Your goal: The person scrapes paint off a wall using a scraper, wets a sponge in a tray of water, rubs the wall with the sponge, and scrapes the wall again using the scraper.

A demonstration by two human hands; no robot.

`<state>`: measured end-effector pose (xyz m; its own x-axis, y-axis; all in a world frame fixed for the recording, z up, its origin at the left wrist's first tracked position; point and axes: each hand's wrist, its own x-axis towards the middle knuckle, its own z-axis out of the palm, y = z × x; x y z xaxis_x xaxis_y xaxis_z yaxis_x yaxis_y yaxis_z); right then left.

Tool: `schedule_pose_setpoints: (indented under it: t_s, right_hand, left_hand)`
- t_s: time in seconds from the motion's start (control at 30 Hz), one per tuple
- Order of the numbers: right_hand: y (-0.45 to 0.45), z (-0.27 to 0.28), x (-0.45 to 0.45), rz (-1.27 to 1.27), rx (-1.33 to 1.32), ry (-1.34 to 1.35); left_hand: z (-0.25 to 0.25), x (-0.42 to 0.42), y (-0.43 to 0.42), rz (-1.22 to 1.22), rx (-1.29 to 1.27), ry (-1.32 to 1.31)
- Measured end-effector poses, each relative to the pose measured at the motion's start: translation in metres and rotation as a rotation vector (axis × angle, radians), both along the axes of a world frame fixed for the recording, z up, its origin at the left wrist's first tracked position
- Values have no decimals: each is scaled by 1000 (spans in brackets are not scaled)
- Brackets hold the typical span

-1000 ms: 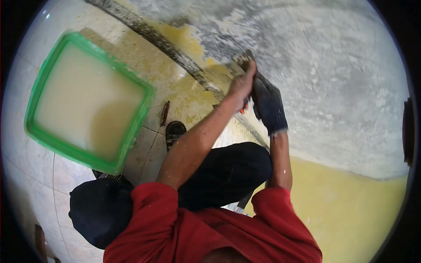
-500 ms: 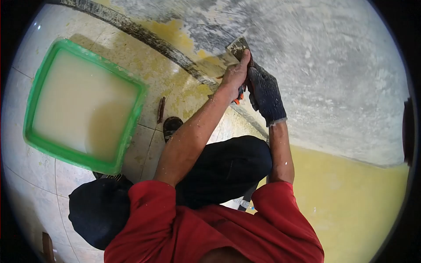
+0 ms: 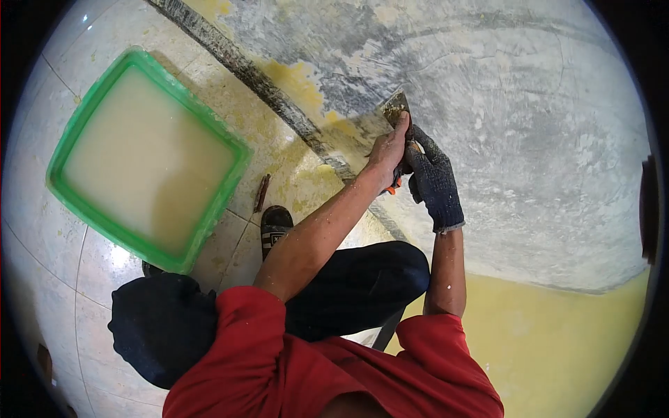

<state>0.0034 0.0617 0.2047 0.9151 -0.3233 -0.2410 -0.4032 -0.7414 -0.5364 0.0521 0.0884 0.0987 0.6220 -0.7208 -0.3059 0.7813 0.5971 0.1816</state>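
Note:
My bare left hand [image 3: 388,155] is closed around a putty knife [image 3: 396,106], its thumb lying along the dirty metal blade. Pale scrapings cling to the blade, and a bit of the orange-and-black handle shows under the hand. On the right, my right hand [image 3: 437,182], in a dark knitted glove, has its fingers curled against the handle side of the knife. Its fingertips are partly hidden. Both hands are close in front of the patchy grey wall [image 3: 516,139], where remnants of yellow paint show.
A green tub [image 3: 66,191] of cloudy whitish liquid stands on the tiled floor [image 3: 104,279] at left. Near my shoe [image 3: 277,226] lies a thin reddish-brown stick-like piece [image 3: 261,193]. A dark baseboard strip [image 3: 258,80] runs between floor and wall. Yellow paint [image 3: 543,334] covers the wall lower right.
The view has shifted, with the tub tilted differently. My gloved hand has slid back from the blade, and its fingers are bent more. The putty knife is still in my left hand.

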Motion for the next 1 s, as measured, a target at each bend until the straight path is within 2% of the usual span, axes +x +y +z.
schedule_pose_setpoints:
  t_s: [0.1,0.17,0.2,0.27,0.3,0.33,0.37,0.5,0.57,0.7,0.73,0.83,0.9,1.0]
  right_hand:
    - [-4,0,7,124,-158,-4]
    - [-14,-7,6,458,-525,-48]
    - [-21,-11,4,466,-527,-47]
    - [-32,-15,0,824,-867,-108]
    - [-23,-21,3,624,-613,-151]
    - [-15,-22,5,632,-612,-155]
    - [-7,-22,5,484,-476,-100]
    - [-21,-39,5,469,-526,-187]
    - [3,-34,6,203,-365,-150]
    - [8,-40,8,161,-410,-164]
    - [10,-43,8,96,-346,-171]
    - [18,-50,9,15,-265,-198]
    - [10,-55,11,-1,-250,-219]
    - [-9,-62,10,83,-377,-187]
  left_hand:
    - [-2,4,8,3,-21,-9]
    - [2,5,23,-14,-12,9]
    - [6,5,30,-39,0,25]
    - [-3,3,21,24,-39,42]
    - [-7,3,19,63,-89,31]
    - [-11,4,16,103,-137,21]
    - [-15,7,13,109,-135,22]
    - [-27,18,5,196,-33,-131]
    - [-27,20,0,118,0,-79]
    - [-17,23,19,-29,-48,-65]
    - [-21,22,13,-37,-49,-56]
    - [-31,23,0,5,-71,-30]
    - [-35,25,-4,49,-69,-101]
    - [-21,29,11,120,3,-92]
